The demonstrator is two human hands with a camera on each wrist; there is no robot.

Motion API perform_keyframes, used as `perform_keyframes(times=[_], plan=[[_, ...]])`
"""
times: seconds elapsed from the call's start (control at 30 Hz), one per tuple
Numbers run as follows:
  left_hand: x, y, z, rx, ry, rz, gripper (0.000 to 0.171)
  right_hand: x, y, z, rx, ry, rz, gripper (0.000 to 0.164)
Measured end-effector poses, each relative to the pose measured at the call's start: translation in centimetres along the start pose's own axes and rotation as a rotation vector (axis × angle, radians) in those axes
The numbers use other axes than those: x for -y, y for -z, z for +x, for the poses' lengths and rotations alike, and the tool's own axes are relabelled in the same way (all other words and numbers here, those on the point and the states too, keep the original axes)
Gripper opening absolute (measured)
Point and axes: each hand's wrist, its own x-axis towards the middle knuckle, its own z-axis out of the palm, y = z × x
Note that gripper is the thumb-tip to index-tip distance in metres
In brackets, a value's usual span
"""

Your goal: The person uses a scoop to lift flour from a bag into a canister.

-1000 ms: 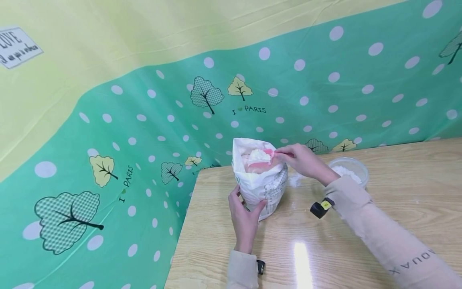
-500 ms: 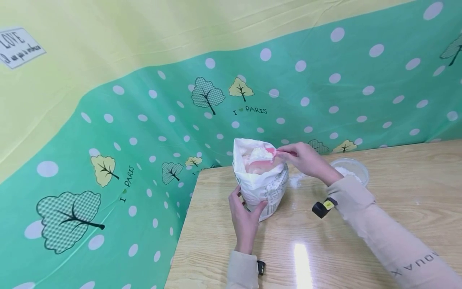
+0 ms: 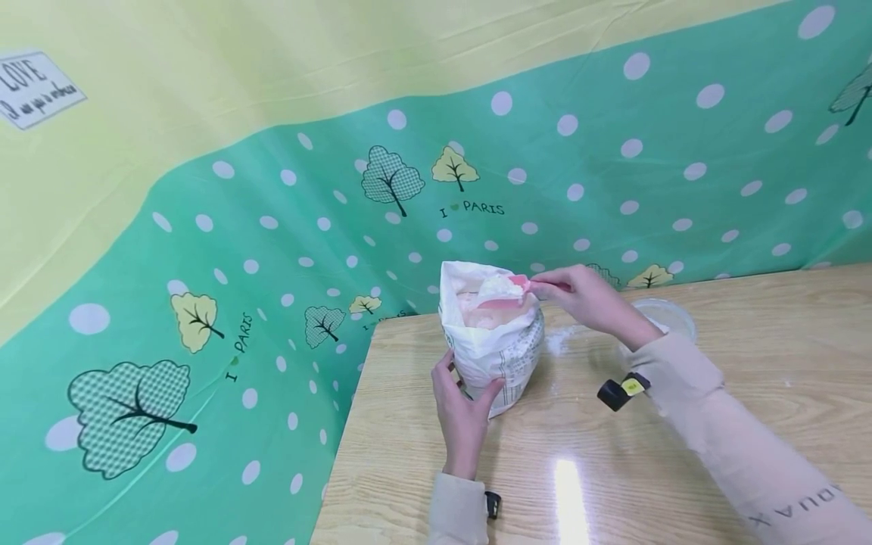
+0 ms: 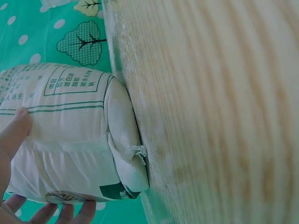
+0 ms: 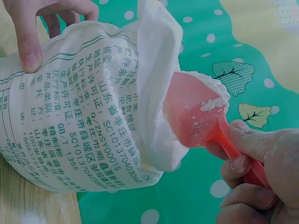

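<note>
A white cloth flour bag [image 3: 487, 356] with green print stands on the table, its mouth folded wide. My left hand [image 3: 463, 401] grips its lower side, thumb on the front and fingers round the left, as the left wrist view also shows on the bag [image 4: 65, 140]. My right hand [image 3: 586, 299] holds a pink scoop [image 5: 196, 112] by its handle, thumb along the top. White flour [image 3: 500, 288] is heaped in the scoop, which is over the bag's mouth. In the right wrist view flour dusts the scoop's outside and my fingers [image 5: 238, 165].
A clear round bowl [image 3: 671, 314] stands right of the bag, partly hidden behind my right forearm. Spilled flour [image 3: 559, 341] lies on the wooden table [image 3: 395, 424] between them. A green polka-dot cloth [image 3: 306, 197] hangs behind and to the left.
My right hand has drawn the loaded scoop a little to the right and up, toward the bag's right rim. My left hand keeps its grip in the same place.
</note>
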Motion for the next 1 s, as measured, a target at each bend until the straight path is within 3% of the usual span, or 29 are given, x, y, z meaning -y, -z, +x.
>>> perform_keyframes(times=[1.0], plan=[[0.1, -0.2, -0.1, -0.010, -0.019, -0.022, 0.088, -1.1, 2.6, -2.8, -0.036, 0.001, -0.005, 0.039]])
